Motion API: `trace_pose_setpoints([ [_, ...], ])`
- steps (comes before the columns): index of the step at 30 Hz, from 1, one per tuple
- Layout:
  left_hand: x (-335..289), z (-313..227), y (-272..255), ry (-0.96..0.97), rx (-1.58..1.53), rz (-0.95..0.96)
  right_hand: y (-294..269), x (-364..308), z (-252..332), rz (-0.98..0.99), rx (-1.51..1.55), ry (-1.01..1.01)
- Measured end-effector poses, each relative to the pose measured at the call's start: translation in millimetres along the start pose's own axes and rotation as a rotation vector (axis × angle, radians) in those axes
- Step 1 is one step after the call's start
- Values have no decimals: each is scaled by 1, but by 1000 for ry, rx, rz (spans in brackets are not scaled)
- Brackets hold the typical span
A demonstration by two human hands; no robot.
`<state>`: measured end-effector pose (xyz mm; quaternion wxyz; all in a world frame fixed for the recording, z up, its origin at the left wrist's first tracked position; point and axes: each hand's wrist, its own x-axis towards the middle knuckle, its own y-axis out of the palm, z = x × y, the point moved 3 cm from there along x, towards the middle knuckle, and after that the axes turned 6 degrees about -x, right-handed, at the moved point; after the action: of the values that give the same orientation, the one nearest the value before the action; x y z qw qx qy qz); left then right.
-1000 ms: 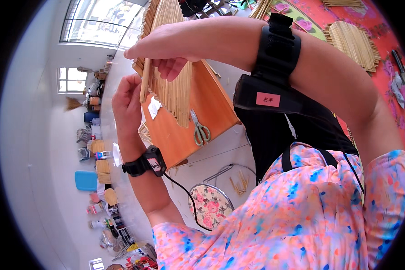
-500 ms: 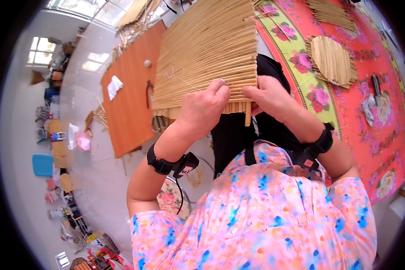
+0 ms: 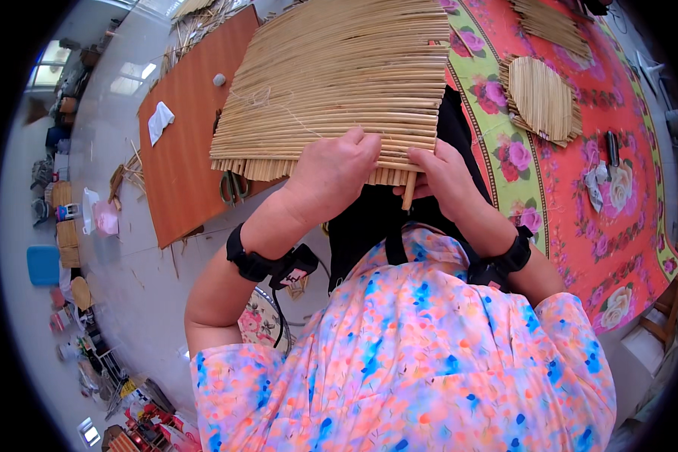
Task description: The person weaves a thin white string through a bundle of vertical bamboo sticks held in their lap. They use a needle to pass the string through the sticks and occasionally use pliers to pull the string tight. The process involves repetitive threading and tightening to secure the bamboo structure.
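Left hand [image 3: 333, 173] curled over stalk mat [image 3: 339, 83], hold unclear, right hand [image 3: 450, 179] gripping its edge

No word or number can be read with certainty. The black device [image 3: 282, 264] strapped behind the left hand [image 3: 330, 172] carries 1 pale pink, 4-sided label [image 3: 294, 277] with dark characters, tilted and too small to make out. Behind the right hand [image 3: 450, 179], 1 reddish patch [image 3: 494, 285] shows on the other wrist device [image 3: 506, 260], any marks blurred. Print on the silver-white packet [image 3: 595, 186], inside the floral cloth's [image 3: 610, 256] right edge, is too small to tell.
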<state>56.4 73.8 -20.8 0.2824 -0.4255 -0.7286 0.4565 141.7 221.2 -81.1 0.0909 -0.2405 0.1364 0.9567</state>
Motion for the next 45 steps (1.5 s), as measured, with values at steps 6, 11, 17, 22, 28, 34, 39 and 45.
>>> trace_pose_setpoints([
  [6,-5,12,8,-41,-28,75,14,-1,-5,-50,-110,-54],
  [11,-8,17,8,0,-213,30,16,1,-6,-83,-138,-110],
  [17,-6,3,11,123,-247,-73,16,4,-13,-115,-198,-174],
  [22,-2,7,11,134,-206,-77,17,3,-9,-159,-261,-169],
  [28,0,10,6,114,-114,6,18,3,-10,-160,-288,-154],
  [34,1,13,8,144,-182,-72,16,4,-10,-143,-273,-134],
  [39,-3,36,9,47,-238,-32,13,5,-10,-82,-217,-166],
  [45,-39,33,6,74,-29,-317,14,3,-4,-42,-229,-189],
])
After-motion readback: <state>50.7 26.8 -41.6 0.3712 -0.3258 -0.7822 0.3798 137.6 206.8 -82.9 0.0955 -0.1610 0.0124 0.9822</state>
